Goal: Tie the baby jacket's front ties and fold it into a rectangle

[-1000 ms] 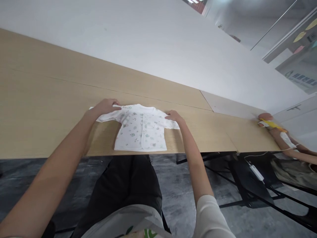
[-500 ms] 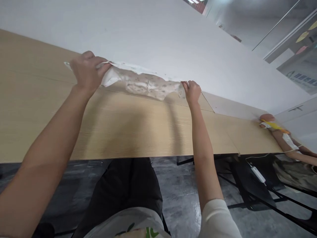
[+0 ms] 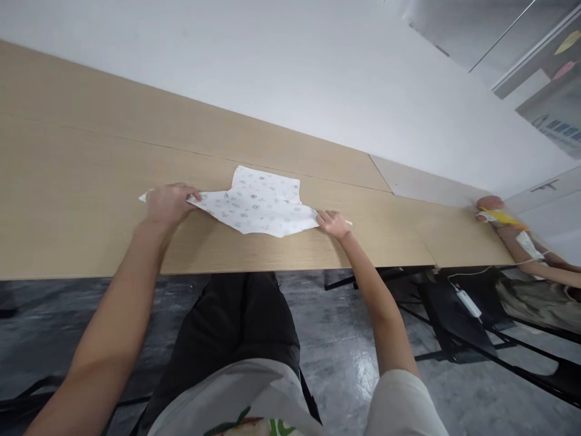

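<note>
From where I stand, the left hand [image 3: 167, 203] has its grip pinched shut on one sleeve end of the small printed baby shirt [image 3: 259, 201], which lies spread flat on the pale wooden worktop [image 3: 68, 181], body pointing toward the wall. Further right, the right hand [image 3: 333, 223] is clamped on the other sleeve end, just beside the near edge. At the far right another person's arm [image 3: 535, 266] rests on the worktop, well apart. I'd judge the risk is uneven pulling: one hand tugging harder could skew the cloth, wrinkle it, or drag it off the edge.
</note>
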The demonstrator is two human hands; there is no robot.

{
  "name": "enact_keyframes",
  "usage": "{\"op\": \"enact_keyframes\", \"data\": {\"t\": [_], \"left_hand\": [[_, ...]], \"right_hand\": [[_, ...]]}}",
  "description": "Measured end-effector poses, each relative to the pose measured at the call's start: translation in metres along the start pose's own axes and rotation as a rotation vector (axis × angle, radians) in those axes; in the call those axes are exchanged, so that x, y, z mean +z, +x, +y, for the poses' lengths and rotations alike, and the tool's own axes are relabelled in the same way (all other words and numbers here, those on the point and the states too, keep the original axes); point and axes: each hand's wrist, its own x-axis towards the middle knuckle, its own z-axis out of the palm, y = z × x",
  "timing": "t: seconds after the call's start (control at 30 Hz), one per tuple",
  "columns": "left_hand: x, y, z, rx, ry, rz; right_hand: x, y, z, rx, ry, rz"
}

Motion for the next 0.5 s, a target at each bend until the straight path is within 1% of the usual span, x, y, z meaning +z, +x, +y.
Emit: {"op": "enact_keyframes", "data": {"t": [0.07, 0.13, 0.23, 0.33, 0.47, 0.5], "left_hand": [[0.002, -0.010, -0.002, -0.011, 0.021, -0.005], [0.007, -0.017, -0.008, 0.001, 0.027, 0.031], [0.016, -0.019, -0.018, 0.003, 0.050, 0.111], [0.021, -0.017, -0.029, -0.057, 0.035, 0.185], [0.022, -0.016, -0.040, -0.166, -0.077, 0.210], [0.022, -0.016, -0.042, -0.175, -0.113, 0.198]], "right_hand": [[0.008, -0.016, -0.009, -0.012, 0.023, -0.002], [0.016, -0.030, -0.016, 0.034, 0.046, 0.017], [0.026, -0.042, -0.020, 0.195, 0.057, 0.069], [0.032, -0.045, -0.021, 0.370, 0.075, 0.131], [0.040, -0.046, -0.023, 0.624, 0.154, 0.266], [0.041, -0.046, -0.023, 0.684, 0.169, 0.288]]}}
